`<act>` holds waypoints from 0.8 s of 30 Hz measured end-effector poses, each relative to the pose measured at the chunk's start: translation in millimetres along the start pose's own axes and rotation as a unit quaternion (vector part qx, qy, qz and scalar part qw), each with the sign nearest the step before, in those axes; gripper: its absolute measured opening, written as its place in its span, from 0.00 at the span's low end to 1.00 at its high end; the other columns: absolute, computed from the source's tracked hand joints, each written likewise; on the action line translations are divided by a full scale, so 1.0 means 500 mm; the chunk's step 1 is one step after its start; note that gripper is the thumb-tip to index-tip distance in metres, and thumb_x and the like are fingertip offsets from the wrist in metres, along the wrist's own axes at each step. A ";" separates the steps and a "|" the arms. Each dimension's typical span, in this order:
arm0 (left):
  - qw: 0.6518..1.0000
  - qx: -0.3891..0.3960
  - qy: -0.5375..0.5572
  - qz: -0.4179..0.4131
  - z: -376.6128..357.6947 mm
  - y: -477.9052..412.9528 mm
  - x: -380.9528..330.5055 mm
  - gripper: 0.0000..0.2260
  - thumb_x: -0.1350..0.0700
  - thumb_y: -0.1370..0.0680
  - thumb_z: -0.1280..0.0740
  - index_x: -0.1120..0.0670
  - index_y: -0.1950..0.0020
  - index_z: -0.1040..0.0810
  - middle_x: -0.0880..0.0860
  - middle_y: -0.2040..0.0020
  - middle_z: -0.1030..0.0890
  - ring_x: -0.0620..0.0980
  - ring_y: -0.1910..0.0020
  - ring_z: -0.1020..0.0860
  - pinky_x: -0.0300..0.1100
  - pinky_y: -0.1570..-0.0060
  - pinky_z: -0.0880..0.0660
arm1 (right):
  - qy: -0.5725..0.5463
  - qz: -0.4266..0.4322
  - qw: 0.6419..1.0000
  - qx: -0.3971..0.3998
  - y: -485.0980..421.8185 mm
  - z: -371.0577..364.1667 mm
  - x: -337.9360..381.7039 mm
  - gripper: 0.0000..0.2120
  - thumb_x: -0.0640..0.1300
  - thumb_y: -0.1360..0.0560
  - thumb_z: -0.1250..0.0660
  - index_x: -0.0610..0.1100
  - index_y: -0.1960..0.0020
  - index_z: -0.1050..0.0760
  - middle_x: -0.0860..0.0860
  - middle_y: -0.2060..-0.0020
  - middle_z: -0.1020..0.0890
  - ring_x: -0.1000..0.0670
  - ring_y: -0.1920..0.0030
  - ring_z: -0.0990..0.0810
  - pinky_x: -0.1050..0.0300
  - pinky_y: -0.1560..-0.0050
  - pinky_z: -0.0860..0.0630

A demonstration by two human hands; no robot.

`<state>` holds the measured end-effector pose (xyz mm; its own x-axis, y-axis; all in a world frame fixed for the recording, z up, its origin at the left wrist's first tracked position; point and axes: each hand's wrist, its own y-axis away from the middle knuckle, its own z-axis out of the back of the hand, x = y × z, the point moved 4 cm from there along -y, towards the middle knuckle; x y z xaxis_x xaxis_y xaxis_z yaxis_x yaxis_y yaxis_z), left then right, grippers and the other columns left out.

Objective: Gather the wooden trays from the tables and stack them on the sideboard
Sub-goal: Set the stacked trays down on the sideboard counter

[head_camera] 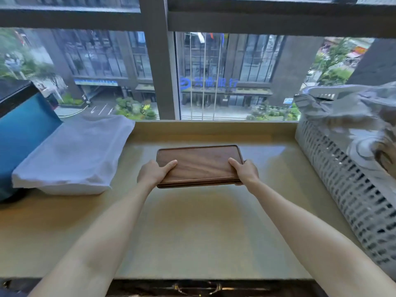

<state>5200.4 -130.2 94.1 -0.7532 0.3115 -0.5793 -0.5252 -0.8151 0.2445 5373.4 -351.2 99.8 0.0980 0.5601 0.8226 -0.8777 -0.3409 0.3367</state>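
Observation:
A dark wooden tray (pixel 200 162) with a raised rim is held level just over the beige sideboard top (pixel 192 228), in front of the window. Layered edges at its near side suggest more than one tray stacked together. My left hand (pixel 155 172) grips the near left corner, thumb lying on the tray's upper face. My right hand (pixel 244 170) grips the near right corner the same way. Whether the tray touches the sideboard I cannot tell.
A folded white cloth (pixel 72 153) lies on the left, beside a blue box (pixel 21 133). A white perforated basket (pixel 347 185) holding grey fabric stands at the right. A drawer handle (pixel 197 289) shows at the sideboard's front edge. The window sill (pixel 214 127) runs behind.

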 end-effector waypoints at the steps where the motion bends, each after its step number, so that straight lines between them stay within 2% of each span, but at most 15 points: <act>1: 1.000 0.000 -0.005 0.003 -0.003 -0.018 -0.005 0.27 0.33 0.30 0.36 0.60 0.59 0.28 0.61 0.52 0.18 0.57 0.59 0.26 0.44 0.61 0.32 | 0.005 0.000 1.000 0.000 -0.018 -0.006 0.005 0.18 0.54 0.25 0.36 0.38 0.51 0.34 0.43 0.52 0.26 0.41 0.57 0.24 0.55 0.73 0.25; 2: 1.000 0.001 -0.011 0.005 -0.007 -0.037 -0.009 0.27 0.33 0.30 0.37 0.60 0.59 0.28 0.61 0.52 0.18 0.57 0.60 0.26 0.44 0.62 0.32 | 0.007 -0.001 1.000 0.000 -0.036 -0.012 0.010 0.18 0.54 0.24 0.36 0.38 0.51 0.34 0.42 0.52 0.26 0.41 0.56 0.24 0.52 0.70 0.23; 4: 1.000 0.002 -0.025 0.008 -0.011 -0.075 -0.020 0.28 0.33 0.29 0.38 0.60 0.60 0.28 0.61 0.53 0.18 0.57 0.60 0.26 0.44 0.62 0.33 | 0.013 -0.004 1.000 -0.004 -0.075 -0.026 0.016 0.19 0.55 0.24 0.38 0.38 0.50 0.33 0.41 0.49 0.25 0.38 0.50 0.22 0.43 0.56 0.20; 5: 0.999 0.003 -0.030 0.010 -0.013 -0.094 -0.025 0.28 0.33 0.29 0.38 0.60 0.59 0.28 0.61 0.53 0.18 0.57 0.60 0.27 0.44 0.62 0.33 | 0.018 -0.006 1.000 -0.006 -0.093 -0.032 0.018 0.20 0.55 0.24 0.38 0.37 0.48 0.32 0.40 0.47 0.24 0.38 0.47 0.23 0.43 0.50 0.22; 6: 0.999 0.005 -0.035 0.011 -0.014 -0.112 -0.030 0.28 0.33 0.29 0.38 0.60 0.58 0.27 0.61 0.52 0.18 0.57 0.60 0.27 0.44 0.62 0.33 | 0.024 -0.008 1.000 -0.005 -0.111 -0.038 0.021 0.22 0.55 0.23 0.39 0.35 0.45 0.31 0.39 0.45 0.24 0.39 0.47 0.24 0.46 0.49 0.24; 8: 0.999 0.009 -0.049 0.014 -0.017 -0.145 -0.039 0.31 0.33 0.28 0.39 0.63 0.53 0.24 0.61 0.50 0.18 0.57 0.58 0.26 0.43 0.60 0.33 | 0.044 -0.008 0.999 0.000 -0.141 -0.047 0.027 0.24 0.54 0.22 0.41 0.33 0.40 0.31 0.38 0.41 0.24 0.41 0.48 0.25 0.53 0.52 0.31; 10: 0.998 0.013 -0.059 0.012 -0.023 -0.173 -0.047 0.32 0.33 0.28 0.39 0.63 0.49 0.23 0.61 0.49 0.18 0.60 0.52 0.23 0.43 0.58 0.31 | 0.059 -0.008 0.998 0.002 -0.169 -0.051 0.031 0.24 0.53 0.21 0.42 0.33 0.39 0.31 0.37 0.41 0.24 0.39 0.43 0.25 0.55 0.52 0.33; 13: 0.998 0.020 -0.061 0.000 -0.033 -0.205 -0.059 0.31 0.34 0.28 0.39 0.62 0.48 0.22 0.61 0.48 0.18 0.61 0.47 0.22 0.45 0.55 0.29 | 0.082 -0.004 0.997 0.004 -0.197 -0.055 0.039 0.24 0.52 0.21 0.43 0.32 0.39 0.31 0.37 0.40 0.24 0.39 0.40 0.26 0.53 0.49 0.31; 18: 0.997 0.031 -0.075 0.003 -0.042 -0.243 -0.068 0.31 0.34 0.27 0.40 0.62 0.47 0.23 0.61 0.46 0.18 0.61 0.45 0.22 0.45 0.55 0.30 | 0.124 -0.003 0.992 0.012 -0.232 -0.063 0.050 0.23 0.52 0.21 0.43 0.32 0.40 0.30 0.36 0.41 0.23 0.38 0.40 0.26 0.55 0.53 0.35; 21: 0.996 0.037 -0.087 0.007 -0.043 -0.262 -0.073 0.29 0.34 0.27 0.41 0.61 0.49 0.25 0.61 0.45 0.19 0.61 0.45 0.23 0.46 0.52 0.28 | 0.138 -0.005 0.990 0.013 -0.248 -0.067 0.057 0.23 0.52 0.21 0.43 0.32 0.40 0.29 0.36 0.41 0.23 0.38 0.40 0.26 0.52 0.47 0.30; 24: 0.996 0.040 -0.083 0.007 -0.044 -0.281 -0.079 0.31 0.34 0.27 0.40 0.63 0.44 0.26 0.61 0.43 0.21 0.60 0.43 0.24 0.47 0.50 0.28 | 0.141 -0.010 0.990 0.010 -0.263 -0.070 0.065 0.23 0.52 0.21 0.43 0.32 0.38 0.31 0.36 0.39 0.25 0.38 0.39 0.27 0.52 0.48 0.32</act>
<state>5312.5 -38.8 65.7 -0.8129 0.3817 -0.4399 -0.5383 -0.7807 0.3174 5475.4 -261.7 66.4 -0.0225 0.7545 0.6559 -0.8668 -0.3416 0.3633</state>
